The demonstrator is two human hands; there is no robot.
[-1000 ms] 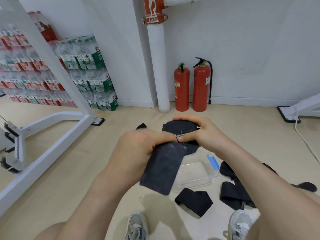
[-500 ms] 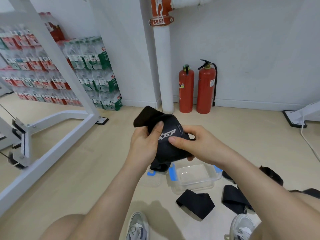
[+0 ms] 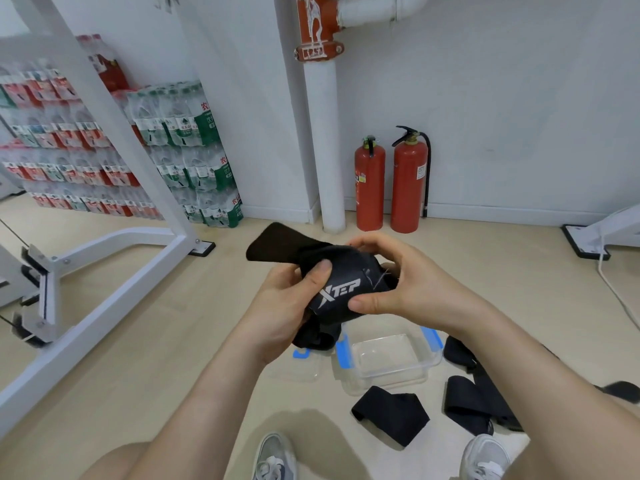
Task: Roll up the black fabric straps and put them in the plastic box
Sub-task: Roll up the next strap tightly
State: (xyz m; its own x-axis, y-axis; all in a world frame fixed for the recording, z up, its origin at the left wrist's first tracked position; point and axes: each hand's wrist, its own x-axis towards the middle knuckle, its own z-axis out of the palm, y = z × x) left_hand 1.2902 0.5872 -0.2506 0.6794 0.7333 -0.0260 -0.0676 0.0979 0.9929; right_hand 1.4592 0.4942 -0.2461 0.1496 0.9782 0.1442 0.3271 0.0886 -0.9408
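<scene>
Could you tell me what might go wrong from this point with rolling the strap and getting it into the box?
1. A flat end of the strap sticks out unrolled past the left hand. If the right hand loosens its grip, the roll may spring open.
2. The plastic box looks small, and more straps lie beside it. Loosely wound rolls may not all fit.

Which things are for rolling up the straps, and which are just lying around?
For the job: held strap, left hand, right hand, box, floor straps.
Just there: extinguishers, water bottles, white frame, pipe.
</scene>
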